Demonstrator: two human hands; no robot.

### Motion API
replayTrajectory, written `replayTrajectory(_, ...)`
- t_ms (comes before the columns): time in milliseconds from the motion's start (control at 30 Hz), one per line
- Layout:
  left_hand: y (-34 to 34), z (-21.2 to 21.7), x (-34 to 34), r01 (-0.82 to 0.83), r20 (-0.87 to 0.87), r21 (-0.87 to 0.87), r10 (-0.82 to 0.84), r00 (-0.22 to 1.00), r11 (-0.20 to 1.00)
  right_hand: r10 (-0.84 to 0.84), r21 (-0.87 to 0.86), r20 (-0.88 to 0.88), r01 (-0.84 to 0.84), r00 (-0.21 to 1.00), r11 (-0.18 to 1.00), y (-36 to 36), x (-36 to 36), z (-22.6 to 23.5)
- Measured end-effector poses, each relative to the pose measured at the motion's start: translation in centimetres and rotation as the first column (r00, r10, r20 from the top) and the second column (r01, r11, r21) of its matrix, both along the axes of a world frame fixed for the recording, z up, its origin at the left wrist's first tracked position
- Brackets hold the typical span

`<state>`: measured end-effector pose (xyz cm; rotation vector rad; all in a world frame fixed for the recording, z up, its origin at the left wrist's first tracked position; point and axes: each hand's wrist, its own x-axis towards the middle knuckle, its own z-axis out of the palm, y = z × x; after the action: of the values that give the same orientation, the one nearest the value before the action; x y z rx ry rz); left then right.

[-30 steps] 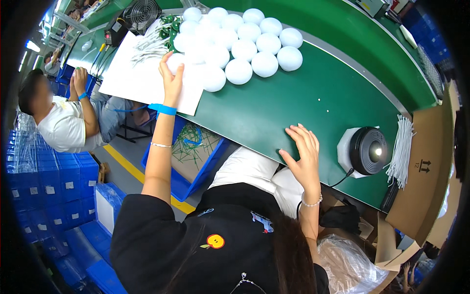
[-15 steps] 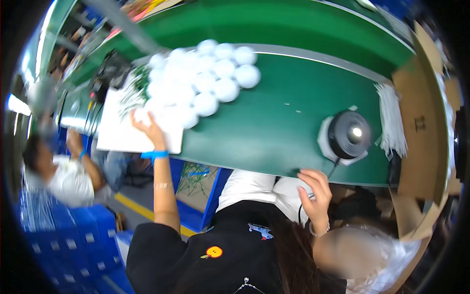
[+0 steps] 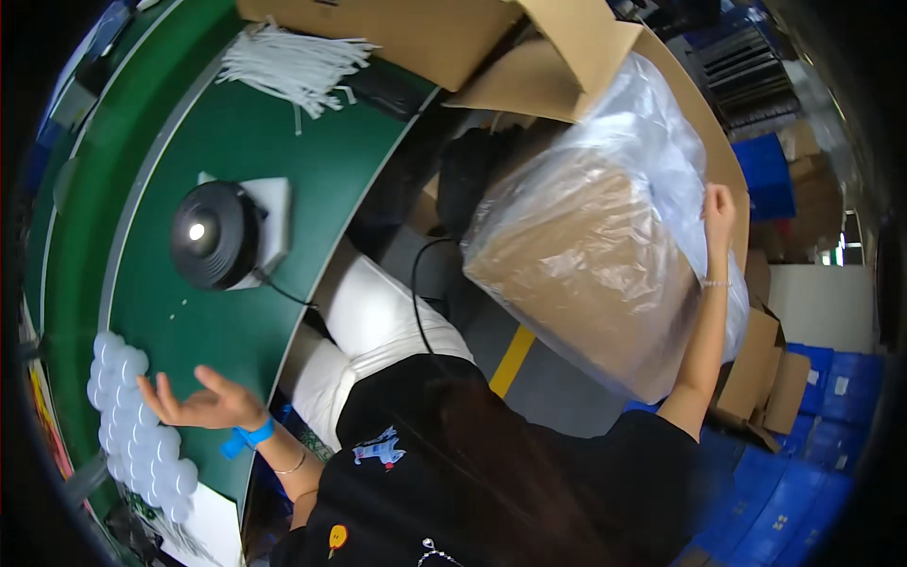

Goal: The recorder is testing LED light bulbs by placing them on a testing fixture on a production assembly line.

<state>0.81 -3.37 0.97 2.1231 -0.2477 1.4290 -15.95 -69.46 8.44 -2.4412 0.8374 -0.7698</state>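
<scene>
My left hand (image 3: pixel 203 402) is held above the green table (image 3: pixel 312 175), palm up and fingers spread, with nothing in it. Just past its fingertips lies a packed cluster of glossy white globes (image 3: pixel 132 425). Off to the right, my right hand (image 3: pixel 718 213) is closed at the upper edge of a clear plastic bag (image 3: pixel 652 123). That bag lines a large open cardboard box (image 3: pixel 737 156), whose brown inside shows through the film. Further up the table from my left hand stands a round black ribbed device (image 3: pixel 215 236) with a bright spot, on a white base.
A bundle of thin white strips (image 3: pixel 288 71) lies at the table's far end. A black cable (image 3: pixel 416 283) hangs from the table edge across my lap. Blue bins (image 3: pixel 756 510) and an open carton (image 3: pixel 765 378) are at the right. White paper (image 3: pixel 208 524) pokes out beneath the globes.
My view has swung to the right, toward the bag-lined box. My right hand has gone from the table edge to the bag's rim. My left hand has come away from the globes.
</scene>
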Motion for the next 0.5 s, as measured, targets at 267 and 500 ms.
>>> replayTrajectory(267,-3.5,0.1,2.6,0.048,-0.024,-0.067,-0.049,0.999,0.997,0.506,0.549,-0.832,0.469,0.227,0.692,-13.2,-5.8,-12.1)
replayTrajectory(500,-3.8,0.4,1.4,0.118,-0.005,0.157,-0.119,0.993,0.981,0.407,0.328,-0.912,0.672,0.042,0.664,-9.8,-2.9,-11.3)
